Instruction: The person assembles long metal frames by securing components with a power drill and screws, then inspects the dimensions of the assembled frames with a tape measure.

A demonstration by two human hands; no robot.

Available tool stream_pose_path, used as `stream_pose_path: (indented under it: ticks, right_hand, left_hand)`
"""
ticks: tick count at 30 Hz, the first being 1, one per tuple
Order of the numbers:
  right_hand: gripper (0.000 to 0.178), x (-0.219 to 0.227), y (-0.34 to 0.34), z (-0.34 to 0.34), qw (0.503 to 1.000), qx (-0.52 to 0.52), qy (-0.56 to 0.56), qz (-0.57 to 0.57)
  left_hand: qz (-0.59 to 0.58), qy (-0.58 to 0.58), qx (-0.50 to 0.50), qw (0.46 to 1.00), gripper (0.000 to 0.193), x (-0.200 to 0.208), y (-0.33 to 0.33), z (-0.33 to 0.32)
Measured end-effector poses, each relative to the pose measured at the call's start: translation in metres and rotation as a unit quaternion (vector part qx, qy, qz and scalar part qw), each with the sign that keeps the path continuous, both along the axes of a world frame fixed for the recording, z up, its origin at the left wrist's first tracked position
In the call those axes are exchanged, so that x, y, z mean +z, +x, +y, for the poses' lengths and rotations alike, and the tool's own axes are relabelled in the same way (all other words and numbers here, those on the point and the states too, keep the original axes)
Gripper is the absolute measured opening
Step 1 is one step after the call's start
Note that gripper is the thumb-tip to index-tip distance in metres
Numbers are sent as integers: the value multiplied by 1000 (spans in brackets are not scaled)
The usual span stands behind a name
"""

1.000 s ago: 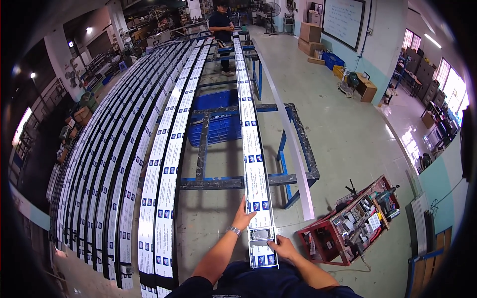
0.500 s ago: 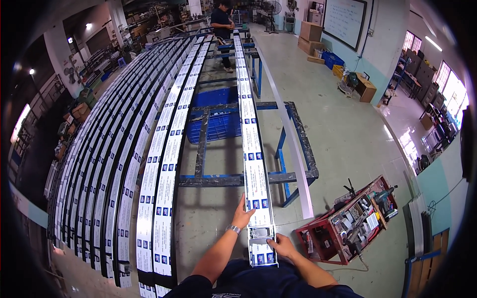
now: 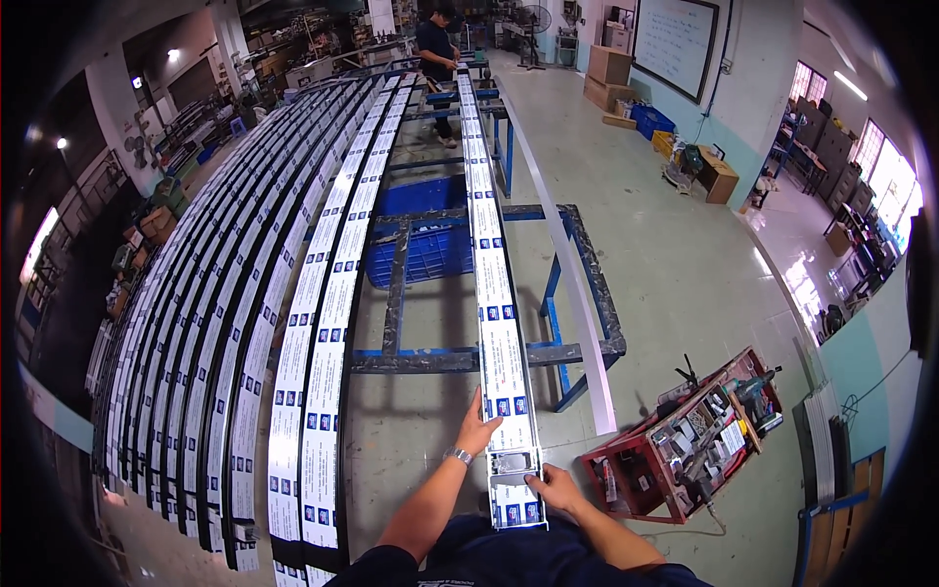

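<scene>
A long, straight profile (image 3: 501, 338) covered in white film with blue printed squares runs from my waist away across the blue frame. My left hand (image 3: 477, 427) grips its left edge, thumb on top and fingers hidden down its side. Closer to me, my right hand (image 3: 558, 487) holds the right edge, its thumb resting on the top face. Between the two hands, a rectangular grey, metallic-looking section (image 3: 514, 462) interrupts the film near the end of the profile. What lies beneath the profile here is out of sight.
More film-covered profiles (image 3: 325, 391) lie side by side to the left. A dark-topped blue frame (image 3: 597, 284) carries a narrow pale strip (image 3: 577, 264). On the right stands a red tool box (image 3: 675, 460) full of parts. A co-worker (image 3: 435, 44) stands at the far end.
The co-worker has leaned forward and lowered their hands to the profile's far end. My hands keep the same hold, and the profile has barely shifted.
</scene>
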State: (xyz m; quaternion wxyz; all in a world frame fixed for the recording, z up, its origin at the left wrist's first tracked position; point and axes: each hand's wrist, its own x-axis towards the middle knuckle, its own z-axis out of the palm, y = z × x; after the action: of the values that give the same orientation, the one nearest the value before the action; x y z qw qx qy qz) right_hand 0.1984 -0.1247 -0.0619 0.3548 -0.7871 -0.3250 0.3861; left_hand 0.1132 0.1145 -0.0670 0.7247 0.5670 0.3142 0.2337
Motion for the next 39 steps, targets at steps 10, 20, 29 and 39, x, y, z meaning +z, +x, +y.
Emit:
stream_pose_path:
  ticks: [10,20,29,39]
  right_hand:
    - [50,4,0,3,1000,12,-14,-5]
    - [51,3,0,2,1000,2,-7,12]
    - [51,12,0,3,1000,15,-26,6]
    - [52,13,0,5,1000,12,-12,13]
  left_hand:
    - [4,34,5,999,89,-4,-3,3]
    - [17,8,-1,1000,90,9,-2,1]
    - [4,6,-1,1000,91,3,-2,1]
    - [-12,-2,0,1000,92,-4,-2,4]
